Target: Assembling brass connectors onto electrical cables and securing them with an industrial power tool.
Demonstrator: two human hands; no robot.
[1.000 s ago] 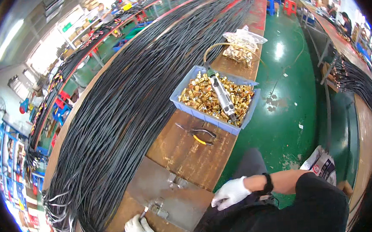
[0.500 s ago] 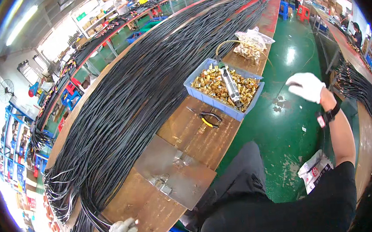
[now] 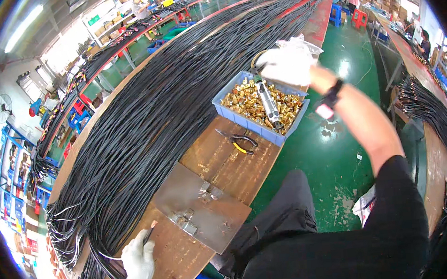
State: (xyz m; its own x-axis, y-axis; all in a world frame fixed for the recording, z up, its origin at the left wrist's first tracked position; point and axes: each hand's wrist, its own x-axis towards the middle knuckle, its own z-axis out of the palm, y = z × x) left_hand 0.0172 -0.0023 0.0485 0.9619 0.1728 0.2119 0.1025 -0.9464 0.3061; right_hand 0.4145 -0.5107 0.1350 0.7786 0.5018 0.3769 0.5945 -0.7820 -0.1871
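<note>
A single black cable (image 3: 149, 235) is held in the gloved left hand (image 3: 137, 260), over the near end of the brown table (image 3: 217, 158); the fingers are closed around it just behind its end, and a short stretch with a coppery-looking tip is left projecting beyond the thumb side. The right hand (image 3: 285, 67), also gloved, is raised over the far end of the blue bin (image 3: 247, 123), in front of the clear bag (image 3: 313, 46); it is blurred by motion, so whether its fingers are apart or together, or whether anything is gripped, cannot be told. The cable can be judged light at its end and springy rather than limp, with some drag to be expected if its length runs back into the heavy black bundle (image 3: 149, 113). Its jacket looks smooth, so some slip through the glove is possible. A hold is best taken on the jacket close behind the tip, where the end can be steered; the exposed tip, likely to be the most easily bent part, is better left untouched. Beside the hand lies the metal plate (image 3: 173, 192), by which its clamp-like fixture (image 3: 186, 227) is carried. Farther along, the pliers (image 3: 235, 138) are laid near the bin, in which brass-coloured fittings (image 3: 241, 99) are heaped beneath a silver handheld tool (image 3: 267, 104).
</note>
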